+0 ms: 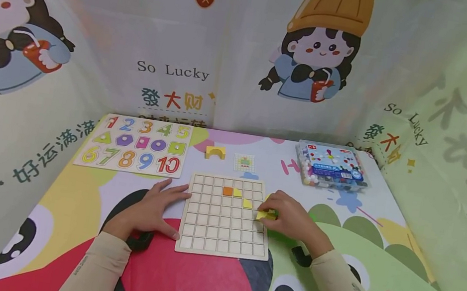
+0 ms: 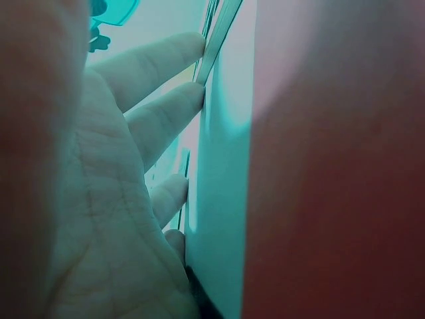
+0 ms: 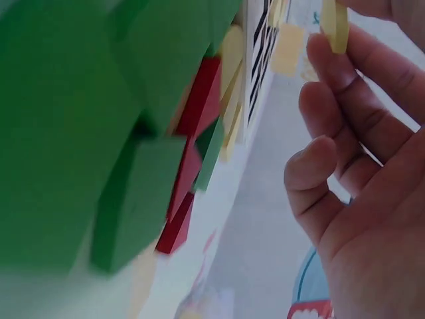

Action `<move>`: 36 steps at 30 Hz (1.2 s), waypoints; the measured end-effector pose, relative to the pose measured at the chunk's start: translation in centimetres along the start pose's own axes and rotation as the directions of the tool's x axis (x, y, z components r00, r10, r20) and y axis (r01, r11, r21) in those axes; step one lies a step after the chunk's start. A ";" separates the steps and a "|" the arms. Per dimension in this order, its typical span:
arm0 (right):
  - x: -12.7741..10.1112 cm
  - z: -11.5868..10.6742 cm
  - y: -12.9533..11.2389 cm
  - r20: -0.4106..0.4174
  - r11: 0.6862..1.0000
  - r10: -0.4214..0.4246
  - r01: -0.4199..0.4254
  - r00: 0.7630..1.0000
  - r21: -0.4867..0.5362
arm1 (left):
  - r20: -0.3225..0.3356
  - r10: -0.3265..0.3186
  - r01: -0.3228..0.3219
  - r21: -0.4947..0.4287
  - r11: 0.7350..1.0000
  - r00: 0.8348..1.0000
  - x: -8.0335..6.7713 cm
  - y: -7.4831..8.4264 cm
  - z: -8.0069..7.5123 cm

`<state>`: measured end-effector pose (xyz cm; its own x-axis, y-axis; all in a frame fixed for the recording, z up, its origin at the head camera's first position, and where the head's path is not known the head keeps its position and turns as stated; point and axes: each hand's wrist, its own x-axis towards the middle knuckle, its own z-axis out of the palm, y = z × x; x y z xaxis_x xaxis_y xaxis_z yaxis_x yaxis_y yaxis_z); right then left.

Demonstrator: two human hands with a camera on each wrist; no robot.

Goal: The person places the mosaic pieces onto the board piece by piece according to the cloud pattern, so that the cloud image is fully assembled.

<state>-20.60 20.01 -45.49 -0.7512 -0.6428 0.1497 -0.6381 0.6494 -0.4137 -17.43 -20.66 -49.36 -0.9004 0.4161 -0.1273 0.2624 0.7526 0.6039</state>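
Note:
A pale wooden grid board [image 1: 223, 234] lies on the table. In its upper rows sit an orange square [image 1: 227, 191] and two yellow pieces, one beside the orange [image 1: 237, 193] and another lower right [image 1: 247, 203]. My left hand [image 1: 156, 209] is spread along the board's left edge, fingertips and thumb touching it. Over the right edge, my right hand [image 1: 288, 216] pinches a small flat yellow piece [image 3: 335, 28] between thumb and fingers. Red pieces [image 3: 199, 100] and green pieces [image 3: 143, 199] show near that hand in the right wrist view, partly blurred.
A number and shape puzzle board [image 1: 134, 145] stands back left. Behind the grid board are a yellow arch block [image 1: 215, 153] and a small pattern card [image 1: 244, 162]. A clear plastic box [image 1: 332, 166] of coloured parts lies back right.

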 end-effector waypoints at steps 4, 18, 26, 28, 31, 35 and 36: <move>1.3 0.5 -0.6 0.051 0.999 0.038 -0.036 0.998 -0.037 | -0.003 -0.001 0.001 0.007 1.000 1.000 0.0 0.0 0.0; 3.0 2.1 -1.2 0.122 0.997 0.036 -0.027 0.992 -0.071 | -0.003 -0.003 0.003 0.011 1.000 1.000 0.0 0.0 0.1; 3.0 2.1 -1.4 0.127 0.996 0.044 -0.035 0.991 -0.076 | -0.001 0.002 -0.002 0.018 1.000 1.000 0.0 0.0 0.0; 3.0 2.1 -1.4 0.127 0.997 0.043 -0.034 0.991 -0.075 | -0.002 0.001 -0.001 0.019 1.000 1.000 0.0 0.0 0.1; 3.0 2.1 -1.4 0.129 0.997 0.040 -0.032 0.991 -0.064 | 0.000 -0.003 0.003 0.019 1.000 1.000 0.1 0.0 0.1; 2.9 2.1 -1.4 0.123 0.999 0.035 -0.030 0.992 -0.045 | 0.000 -0.003 0.003 0.020 1.000 1.000 0.1 0.0 0.0; 2.9 2.1 -1.4 0.121 0.999 0.032 -0.027 0.992 -0.041 | 0.000 -0.001 0.001 0.020 1.000 1.000 0.1 0.0 0.0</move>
<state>-21.52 16.34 -46.34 -0.7454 -0.6661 0.0264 -0.6237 0.6829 -0.3803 -17.53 -20.63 -49.40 -0.9006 0.4153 -0.1284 0.2681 0.7632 0.5879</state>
